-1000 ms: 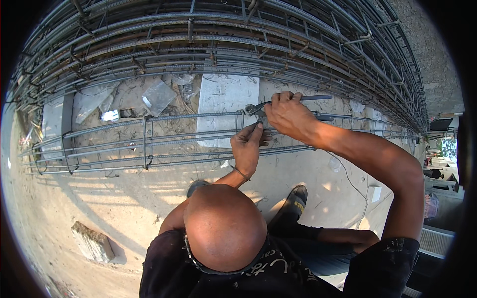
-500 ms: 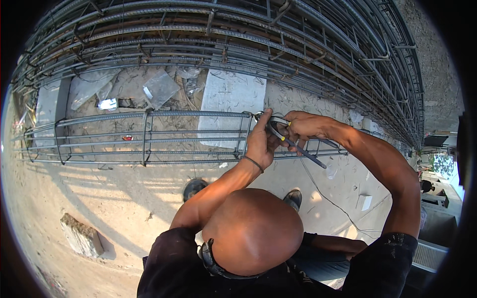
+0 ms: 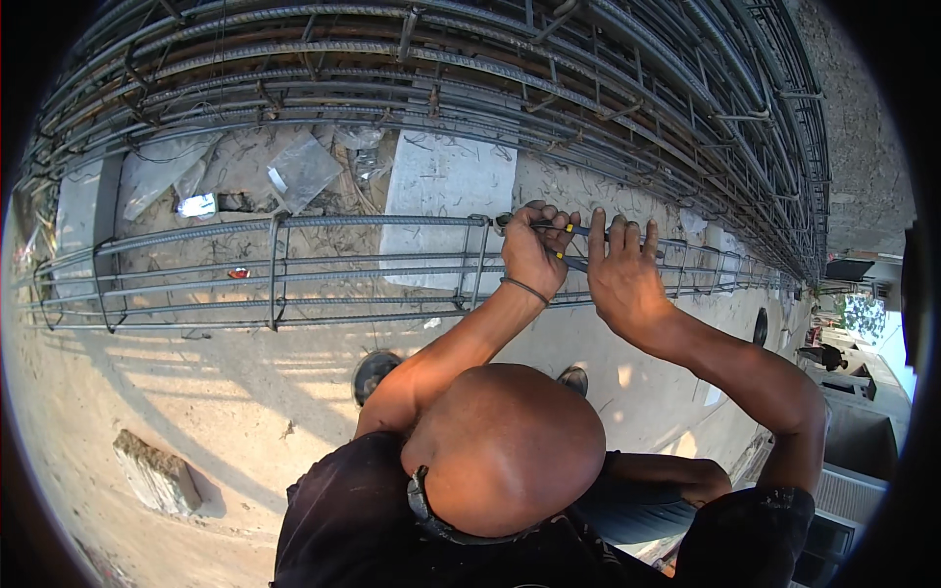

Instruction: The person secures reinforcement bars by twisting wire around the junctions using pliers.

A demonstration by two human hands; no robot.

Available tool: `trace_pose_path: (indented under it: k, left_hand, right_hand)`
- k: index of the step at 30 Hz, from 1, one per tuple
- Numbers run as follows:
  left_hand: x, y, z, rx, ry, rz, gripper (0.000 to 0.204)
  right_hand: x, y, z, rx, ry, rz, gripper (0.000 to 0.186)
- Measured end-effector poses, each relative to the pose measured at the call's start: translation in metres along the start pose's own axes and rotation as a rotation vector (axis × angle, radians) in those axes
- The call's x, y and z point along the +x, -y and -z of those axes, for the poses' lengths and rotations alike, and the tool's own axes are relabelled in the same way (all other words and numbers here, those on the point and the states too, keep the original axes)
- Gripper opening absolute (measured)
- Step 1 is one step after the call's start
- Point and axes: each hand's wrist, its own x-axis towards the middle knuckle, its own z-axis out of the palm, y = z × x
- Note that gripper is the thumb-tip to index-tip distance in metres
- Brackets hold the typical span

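A pair of pincers (image 3: 572,262) with dark handles and yellow marks lies along the near rebar cage (image 3: 382,221), its head at the top bar beside a stirrup. My left hand (image 3: 535,257) wraps around the pincers just behind the head, its fingers curled over the top. Close on its right, my right hand (image 3: 629,284) is open, fingers stretched and spread over the handle ends. Whether the right palm touches the handles is hidden. A dark band circles the left wrist.
Stacked rebar cages (image 3: 588,88) run along the far side. A pale slab (image 3: 449,196) and clear plastic sheeting (image 3: 302,174) lie between them and the near cage. A concrete chunk (image 3: 159,472) sits at lower left. Another person (image 3: 831,357) is at far right.
The right hand has let go of the pincers' handles and straightened its fingers. My left hand has shifted slightly right and curled around the pincers, which have swung more level.
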Motion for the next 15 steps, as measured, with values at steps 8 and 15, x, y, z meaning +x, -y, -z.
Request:
trace_pose_path:
  k: [8,15]
  left_hand:
    - [-0.009,0.010,0.003,-0.001,-0.031,-0.031,0.018]
    - [-0.008,-0.007,0.011,-0.199,0.227,0.162,0.026]
  right_hand:
    - [0.025,-0.030,-0.023,0.551,0.248,0.043,0.024]
    - [0.051,-0.051,0.007,1.648,1.291,-0.230,0.024]
